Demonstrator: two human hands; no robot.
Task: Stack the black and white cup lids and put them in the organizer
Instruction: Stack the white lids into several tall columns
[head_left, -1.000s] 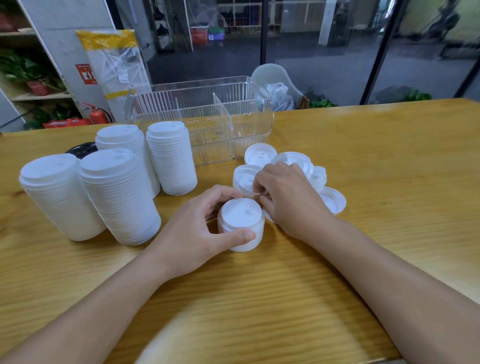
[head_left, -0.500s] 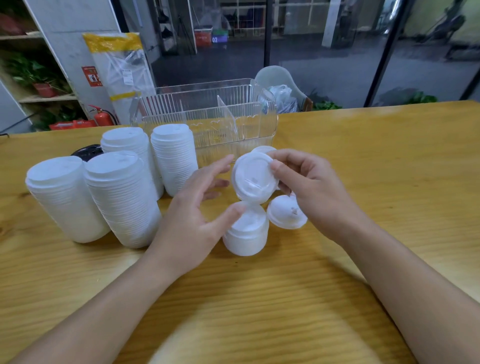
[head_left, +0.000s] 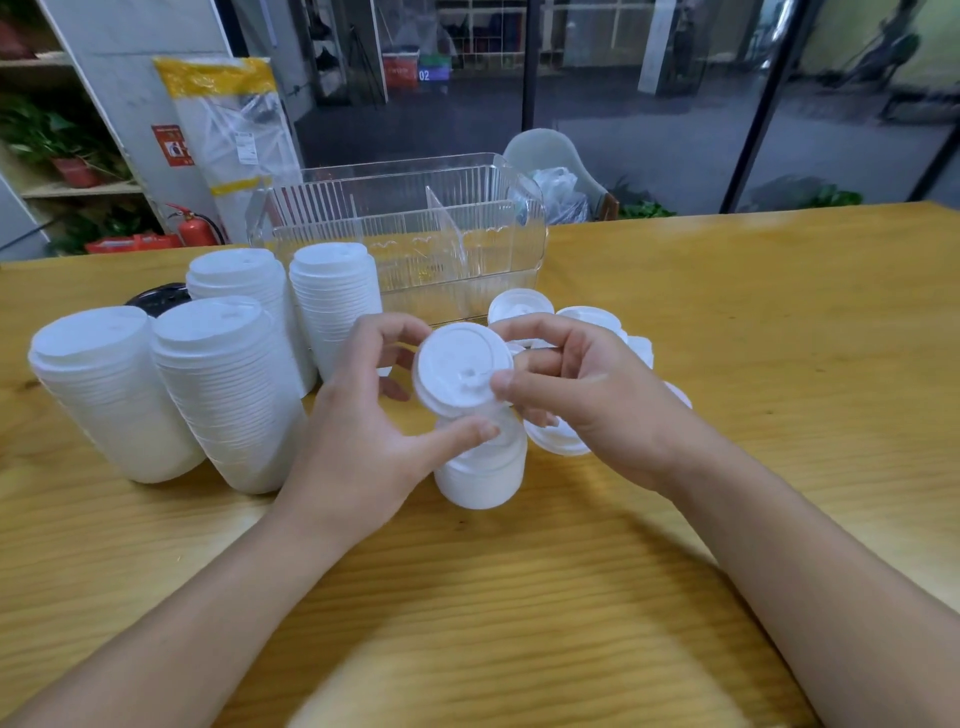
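Four tall white stacks (head_left: 223, 389) stand finished, yet your organizer (head_left: 410, 234) looks empty. Your right hand (head_left: 587, 395) pinches one lid (head_left: 460, 366) above the short stack (head_left: 480, 467) your left hand (head_left: 363, 431) steadies; loose lids (head_left: 587, 317) remain.

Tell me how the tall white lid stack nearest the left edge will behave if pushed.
The tall lid stack already leans, so it would probably tip rather than slide. It is likely light, being thin nested plastic. On the smooth wooden table, spilled lids may scatter.
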